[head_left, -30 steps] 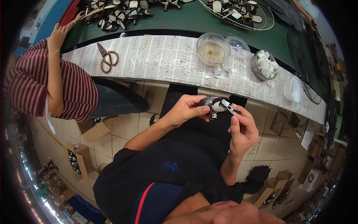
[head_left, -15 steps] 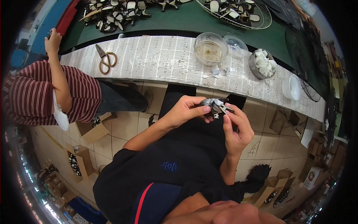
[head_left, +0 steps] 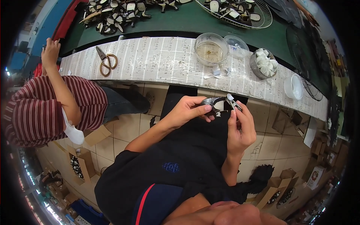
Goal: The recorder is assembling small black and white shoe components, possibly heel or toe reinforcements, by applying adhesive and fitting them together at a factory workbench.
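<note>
My left hand (head_left: 188, 110) grips a small black piece (head_left: 210, 101) with a pale inner face, perhaps a shoe part, over my lap just in front of the bench. A pale ragged bit hangs from its lower edge. Close by on the right, my right hand (head_left: 242, 129) pinches a slim metal clamp-like tool (head_left: 234, 103), whose exact kind is hard to make out. At the tool's tip sits a small white wad (head_left: 229, 97), slightly apart from the black piece. Some of my left fingers are hidden behind the piece.
On the covered bench (head_left: 161, 60) lie scissors (head_left: 107, 64), a bowl of cloudy liquid (head_left: 210, 51), a tin of white wads (head_left: 264, 64) and a plastic tub (head_left: 293, 87). Behind are piled shoe parts (head_left: 112, 15) and a wire basket (head_left: 262, 27). A co-worker (head_left: 63, 105) stands at left.
My right hand has drawn the tool and white wad off the black piece, up and slightly right. My left hand barely moved. The co-worker's body and arm have shifted.
</note>
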Tool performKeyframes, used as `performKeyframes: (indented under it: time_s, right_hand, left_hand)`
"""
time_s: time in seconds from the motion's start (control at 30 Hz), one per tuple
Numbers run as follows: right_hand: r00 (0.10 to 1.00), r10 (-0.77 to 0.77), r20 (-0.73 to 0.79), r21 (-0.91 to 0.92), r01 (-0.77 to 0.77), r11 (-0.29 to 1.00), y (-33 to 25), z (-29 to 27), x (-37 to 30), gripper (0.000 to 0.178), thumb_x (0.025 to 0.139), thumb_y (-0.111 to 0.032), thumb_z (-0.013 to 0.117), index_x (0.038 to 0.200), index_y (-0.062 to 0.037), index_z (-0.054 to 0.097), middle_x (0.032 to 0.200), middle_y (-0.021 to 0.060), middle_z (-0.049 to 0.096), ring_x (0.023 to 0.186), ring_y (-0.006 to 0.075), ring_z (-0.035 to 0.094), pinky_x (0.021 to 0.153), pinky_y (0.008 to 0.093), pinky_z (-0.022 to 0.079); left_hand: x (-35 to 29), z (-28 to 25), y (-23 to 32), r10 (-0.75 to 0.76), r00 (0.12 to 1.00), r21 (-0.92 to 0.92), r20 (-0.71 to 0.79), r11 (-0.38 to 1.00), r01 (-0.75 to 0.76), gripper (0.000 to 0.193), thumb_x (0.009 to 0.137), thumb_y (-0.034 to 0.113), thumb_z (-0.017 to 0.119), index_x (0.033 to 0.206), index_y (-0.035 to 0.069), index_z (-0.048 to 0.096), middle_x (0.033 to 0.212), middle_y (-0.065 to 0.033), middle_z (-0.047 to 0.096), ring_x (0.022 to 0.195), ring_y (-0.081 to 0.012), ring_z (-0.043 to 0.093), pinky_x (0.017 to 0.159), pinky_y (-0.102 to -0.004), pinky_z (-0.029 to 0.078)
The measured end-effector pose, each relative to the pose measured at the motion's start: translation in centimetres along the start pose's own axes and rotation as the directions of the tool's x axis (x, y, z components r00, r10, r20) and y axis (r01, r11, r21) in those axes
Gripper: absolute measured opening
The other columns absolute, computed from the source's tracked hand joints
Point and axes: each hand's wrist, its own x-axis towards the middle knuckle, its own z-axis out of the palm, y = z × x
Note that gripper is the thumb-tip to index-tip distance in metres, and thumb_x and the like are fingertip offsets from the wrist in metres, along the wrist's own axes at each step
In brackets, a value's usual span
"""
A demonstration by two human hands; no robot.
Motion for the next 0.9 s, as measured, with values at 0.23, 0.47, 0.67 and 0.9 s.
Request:
performKeyframes:
  time_s: [0.23, 0.47, 0.67, 0.9]
  right_hand:
    - [0.995, 0.092, -0.032, 0.005, -0.092, 0.996, -0.3, -0.8, 0.3, 0.009, 0.087, 0.001, 0.065, 0.096, 0.0035, 0.067, 0.107, 0.0167, 0.068, 0.067, 0.0087, 0.059, 0.052, 0.02, 0.046]
    - [0.987, 0.112, -0.111, 0.088, -0.103, 0.991, 0.1, -1.2, -0.5, 0.009, 0.089, 0.0, 0.063, 0.097, 0.0048, 0.065, 0.11, 0.0197, 0.066, 0.062, 0.0077, 0.056, 0.053, 0.0197, 0.048]
    - [0.994, 0.113, -0.013, 0.092, -0.111, 0.989, -1.8, -1.0, 0.3, 0.012, 0.083, 0.004, 0.068, 0.095, 0.0055, 0.067, 0.102, 0.0194, 0.069, 0.074, 0.0175, 0.066, 0.058, 0.0244, 0.051]
    - [0.996, -0.041, 0.085, 0.13, 0.03, 0.991, -1.5, -0.1, 0.3, 0.015, 0.078, 0.005, 0.072, 0.093, 0.006, 0.067, 0.099, 0.0219, 0.069, 0.072, 0.0244, 0.069, 0.059, 0.0287, 0.054]
  left_hand:
    - [0.4, 0.0, -0.2, -0.067, 0.998, -0.046, -0.005, 0.997, 0.066, 0.026, 0.097, 0.021, 0.058, 0.105, -0.003, 0.066, 0.091, -0.0112, 0.068, 0.081, -0.016, 0.068, 0.073, -0.0283, 0.058]
    - [0.4, 0.2, -0.1, -0.056, 0.998, -0.145, 0.039, 0.988, 0.061, 0.029, 0.098, 0.023, 0.056, 0.108, -0.003, 0.064, 0.093, -0.0122, 0.068, 0.082, -0.0175, 0.069, 0.072, -0.0283, 0.058]
    - [0.4, 0.0, -0.3, -0.04, 0.998, -0.202, 0.056, 0.978, 0.051, 0.031, 0.098, 0.023, 0.055, 0.111, -0.004, 0.063, 0.095, -0.0117, 0.068, 0.082, -0.0177, 0.069, 0.071, -0.0281, 0.059]
    - [0.4, -0.2, -0.5, -0.043, 0.999, -0.089, 0.023, 0.995, 0.044, 0.031, 0.098, 0.023, 0.055, 0.112, -0.002, 0.064, 0.092, -0.011, 0.069, 0.082, -0.0149, 0.068, 0.07, -0.0261, 0.058]
